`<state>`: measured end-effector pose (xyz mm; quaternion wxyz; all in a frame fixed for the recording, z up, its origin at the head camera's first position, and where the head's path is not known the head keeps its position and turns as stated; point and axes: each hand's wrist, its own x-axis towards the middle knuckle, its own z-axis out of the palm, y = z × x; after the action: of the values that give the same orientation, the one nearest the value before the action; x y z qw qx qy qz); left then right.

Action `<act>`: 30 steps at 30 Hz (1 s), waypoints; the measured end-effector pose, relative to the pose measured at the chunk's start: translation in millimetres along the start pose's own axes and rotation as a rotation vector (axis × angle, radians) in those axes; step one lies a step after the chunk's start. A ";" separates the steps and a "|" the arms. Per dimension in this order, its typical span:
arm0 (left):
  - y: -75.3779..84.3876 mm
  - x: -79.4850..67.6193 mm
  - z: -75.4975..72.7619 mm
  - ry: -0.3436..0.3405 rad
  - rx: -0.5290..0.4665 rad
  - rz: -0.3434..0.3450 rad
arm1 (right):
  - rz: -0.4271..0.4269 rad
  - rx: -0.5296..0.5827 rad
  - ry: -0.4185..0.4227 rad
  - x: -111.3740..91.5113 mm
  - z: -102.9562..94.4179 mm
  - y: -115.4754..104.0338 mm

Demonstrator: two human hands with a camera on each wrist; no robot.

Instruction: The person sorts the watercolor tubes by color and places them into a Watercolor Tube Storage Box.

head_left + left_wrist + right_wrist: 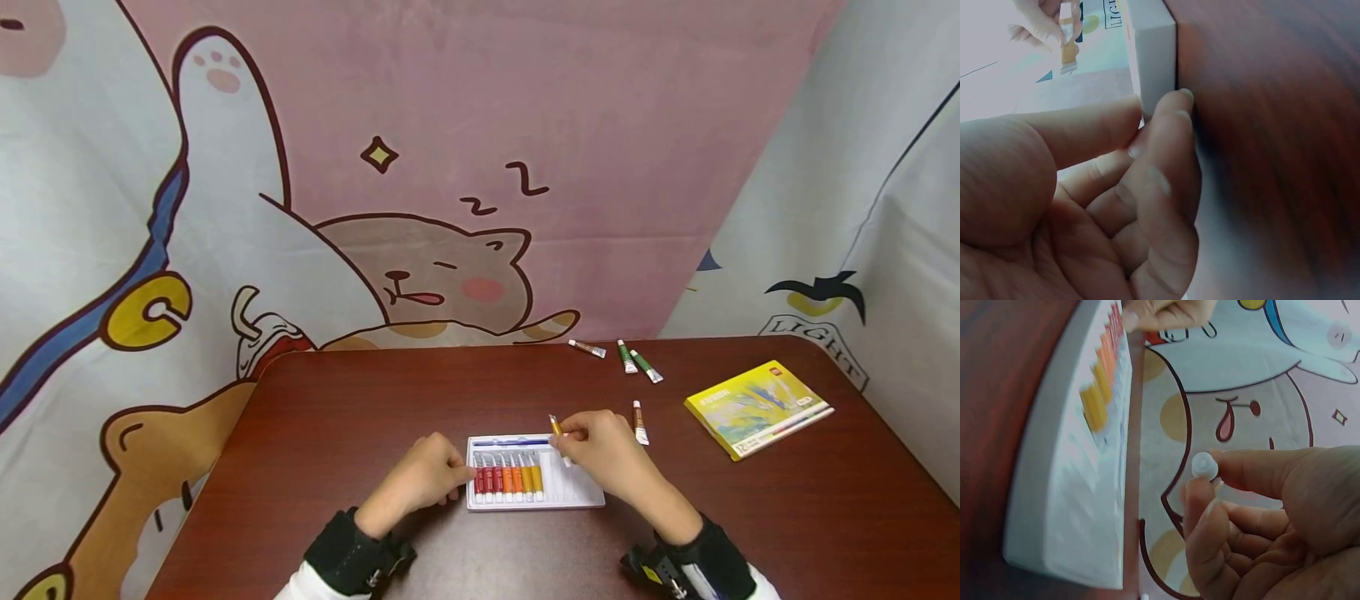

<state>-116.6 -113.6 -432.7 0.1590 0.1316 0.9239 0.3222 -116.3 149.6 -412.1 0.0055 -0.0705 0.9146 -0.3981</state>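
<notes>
A white plastic paint tray (573,492) lies on the table, with a row of red, orange and yellow paint tubes (507,479) filling its left part. A blue stick-like item (510,443) lies along its back slot. At the tray's left end my left hand (427,473) holds the edge between thumb and fingers; the left wrist view shows them at the tray's corner (1155,62). Over the tray's right part, my right hand (606,450) pinches a yellow-ochre paint tube (555,425) between thumb and fingers. Its white cap (1204,466) faces the right wrist camera.
A brown paint tube (640,423) lies right of the tray. Two green tubes (636,362) and another brown tube (587,349) are near the table's back edge. To the right lies a yellow box (757,408). A cartoon-printed cloth (600,167) hangs behind the table.
</notes>
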 end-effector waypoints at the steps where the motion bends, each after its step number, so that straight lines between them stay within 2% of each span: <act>1: -0.2 0.1 0.0 0.000 -0.001 -0.002 | 0.009 -0.002 -0.008 -1.5 2.7 -0.8; 10: -1.5 0.6 0.2 -0.004 -0.003 -0.006 | -0.095 -0.119 -0.038 -10.2 23.2 1.0; 16: -3.8 1.4 0.6 -0.013 -0.018 -0.012 | -0.077 -0.166 -0.065 -14.2 34.6 4.2; 30: -2.7 1.9 -0.7 -0.028 -0.045 -0.029 | -0.082 -0.242 -0.022 -12.4 41.9 7.6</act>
<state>-119.0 -115.4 -434.3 0.1797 0.1189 0.9158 0.3388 -102.1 125.9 -446.8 -0.0091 -0.1123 0.9522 -0.2839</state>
